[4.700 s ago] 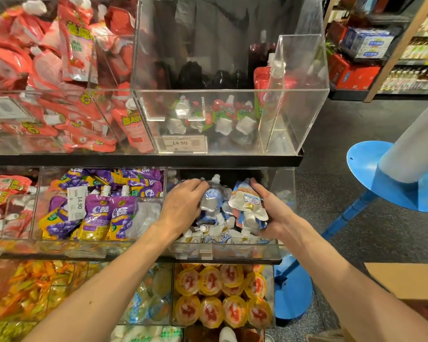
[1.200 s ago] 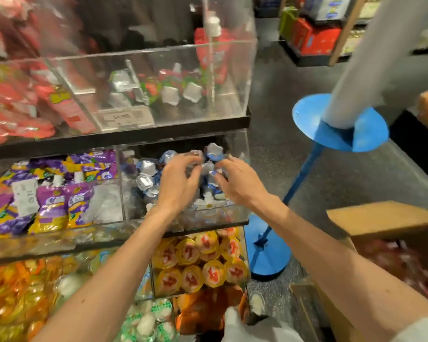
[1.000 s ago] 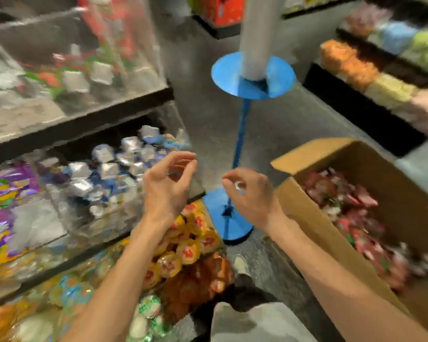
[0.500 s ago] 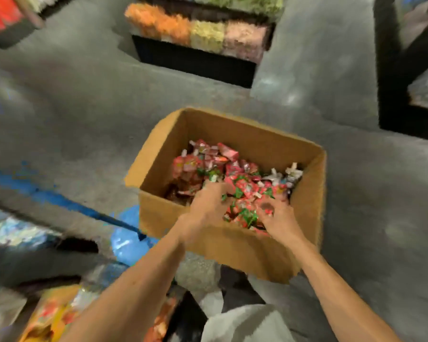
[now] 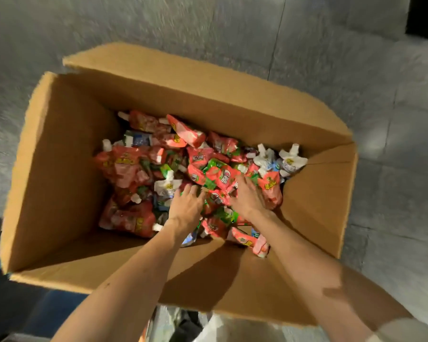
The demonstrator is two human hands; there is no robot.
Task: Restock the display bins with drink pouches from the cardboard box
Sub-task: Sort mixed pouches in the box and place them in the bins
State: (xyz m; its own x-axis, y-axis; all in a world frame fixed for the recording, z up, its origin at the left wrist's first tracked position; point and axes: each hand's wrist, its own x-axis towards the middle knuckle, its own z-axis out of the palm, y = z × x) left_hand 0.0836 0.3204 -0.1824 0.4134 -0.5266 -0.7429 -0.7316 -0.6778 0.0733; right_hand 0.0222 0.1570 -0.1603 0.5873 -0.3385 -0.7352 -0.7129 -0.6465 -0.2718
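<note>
Currently: pickup stage, plenty left to restock.
Left hand (image 5: 187, 206) and right hand (image 5: 247, 197) are laid open-fingered on drink pouches (image 5: 188, 134) piled inside the cardboard box (image 5: 59, 169); nothing is gripped yet.

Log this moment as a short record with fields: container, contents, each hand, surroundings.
container: open cardboard box
contents: loose pile of drink pouches, mostly red, some red-and-green, a few white pouches at the far right
left hand: inside the box, fingers spread flat on the pile
right hand: on the pile, fingertips buried among pouches; grip unclear
surroundings: grey floor around the box
</note>
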